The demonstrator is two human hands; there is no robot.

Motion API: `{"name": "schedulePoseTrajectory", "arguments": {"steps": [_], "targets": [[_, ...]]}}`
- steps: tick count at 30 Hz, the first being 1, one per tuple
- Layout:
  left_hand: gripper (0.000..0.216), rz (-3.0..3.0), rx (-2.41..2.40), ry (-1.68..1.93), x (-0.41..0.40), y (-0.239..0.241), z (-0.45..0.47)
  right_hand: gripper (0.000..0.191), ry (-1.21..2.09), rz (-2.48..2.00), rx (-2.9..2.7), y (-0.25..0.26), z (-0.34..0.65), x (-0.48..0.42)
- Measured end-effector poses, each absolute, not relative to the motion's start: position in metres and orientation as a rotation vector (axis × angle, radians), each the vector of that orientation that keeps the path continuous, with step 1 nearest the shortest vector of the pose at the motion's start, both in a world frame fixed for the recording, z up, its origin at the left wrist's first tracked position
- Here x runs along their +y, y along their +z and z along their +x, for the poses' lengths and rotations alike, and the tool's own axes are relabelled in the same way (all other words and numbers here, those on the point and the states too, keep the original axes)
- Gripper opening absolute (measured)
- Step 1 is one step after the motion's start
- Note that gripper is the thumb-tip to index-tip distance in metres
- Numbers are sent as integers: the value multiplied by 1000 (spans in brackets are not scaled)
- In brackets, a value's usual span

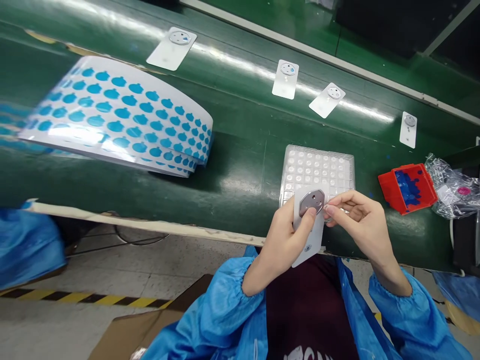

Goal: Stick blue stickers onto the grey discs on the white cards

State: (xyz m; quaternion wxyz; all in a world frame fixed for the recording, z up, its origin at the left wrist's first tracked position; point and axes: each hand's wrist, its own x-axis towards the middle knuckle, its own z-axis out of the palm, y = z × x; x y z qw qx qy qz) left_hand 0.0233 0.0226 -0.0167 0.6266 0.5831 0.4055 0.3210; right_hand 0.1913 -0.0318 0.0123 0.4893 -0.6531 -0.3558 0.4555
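My left hand grips a white card with a grey metal disc on its upper end, thumb pressed on the disc. My right hand is pinched at the disc's right edge, fingertips together on something too small to make out. Both hands hover over the near edge of the green conveyor belt, just in front of a clear plastic tray of small round parts.
A looped strip of blue stickers lies on the belt at left. Several finished cards sit along the far side. A red bin of blue bits and a plastic bag stand at right.
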Motion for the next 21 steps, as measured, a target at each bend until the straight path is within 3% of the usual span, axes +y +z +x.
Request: {"name": "schedulePoseTrajectory", "arguments": {"steps": [21], "targets": [[20,1453,879,819,10,-16,25,25,1095,-1605,-929,13,190,-32]]}}
